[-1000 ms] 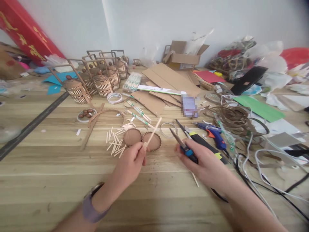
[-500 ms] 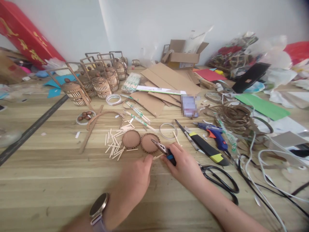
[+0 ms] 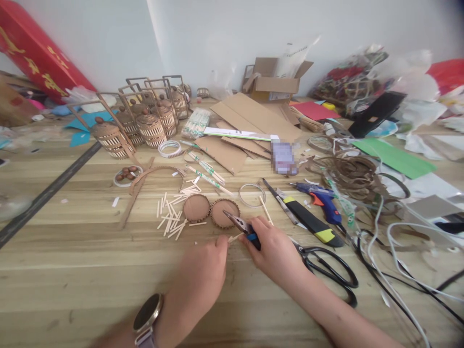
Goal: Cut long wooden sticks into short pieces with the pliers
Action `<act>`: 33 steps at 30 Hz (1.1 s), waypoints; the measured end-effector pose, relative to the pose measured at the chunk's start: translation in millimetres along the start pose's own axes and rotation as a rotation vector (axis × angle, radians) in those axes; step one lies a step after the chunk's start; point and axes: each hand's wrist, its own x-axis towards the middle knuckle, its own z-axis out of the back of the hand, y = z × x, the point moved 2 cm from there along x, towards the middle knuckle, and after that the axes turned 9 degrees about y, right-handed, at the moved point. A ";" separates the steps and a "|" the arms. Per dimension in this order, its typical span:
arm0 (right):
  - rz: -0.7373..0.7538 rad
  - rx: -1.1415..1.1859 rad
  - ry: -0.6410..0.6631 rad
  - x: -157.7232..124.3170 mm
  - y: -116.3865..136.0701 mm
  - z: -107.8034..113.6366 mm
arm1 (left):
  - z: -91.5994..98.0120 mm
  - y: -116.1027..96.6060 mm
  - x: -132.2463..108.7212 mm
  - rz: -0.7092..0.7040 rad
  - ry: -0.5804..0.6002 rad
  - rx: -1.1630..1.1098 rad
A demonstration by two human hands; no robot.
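My right hand [image 3: 270, 241] is closed around a pair of pliers [image 3: 237, 221], whose jaws point up and left over the right of two round cardboard discs. A short wooden stick [image 3: 235, 237] lies between my hands; the fingertips of my left hand [image 3: 208, 258] pinch its left end, and its other end meets the right fingers. The right cardboard disc [image 3: 219, 217] and the left cardboard disc [image 3: 196, 208] lie flat, side by side, with dark notched rims. Left of them, several cut stick pieces [image 3: 170, 217] are scattered on the wooden table [image 3: 90, 280].
Black scissors [image 3: 331, 270], a yellow-black utility knife [image 3: 311, 220] and a blue glue gun [image 3: 322, 198] lie to the right, with cables [image 3: 380, 270] beyond. Small woven baskets [image 3: 150, 126] with handles stand at the back left. Cardboard sheets [image 3: 253, 116] are stacked centrally behind.
The pliers and my right hand have shifted slightly left. A tiny pale bit shows on the table above my left hand. My left hand stays nearly in place, still holding the stick.
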 end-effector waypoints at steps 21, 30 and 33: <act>0.154 0.568 0.138 5.6 -21.6 37.5 | 7.0 17.8 9.4 -0.291 0.257 -1.302; 0.326 0.514 0.289 -8.5 1.0 30.3 | -6.7 8.8 13.8 -0.155 0.315 -1.417; 0.323 0.496 0.291 -9.2 -2.0 25.7 | -8.5 8.7 14.3 -0.178 0.322 -1.399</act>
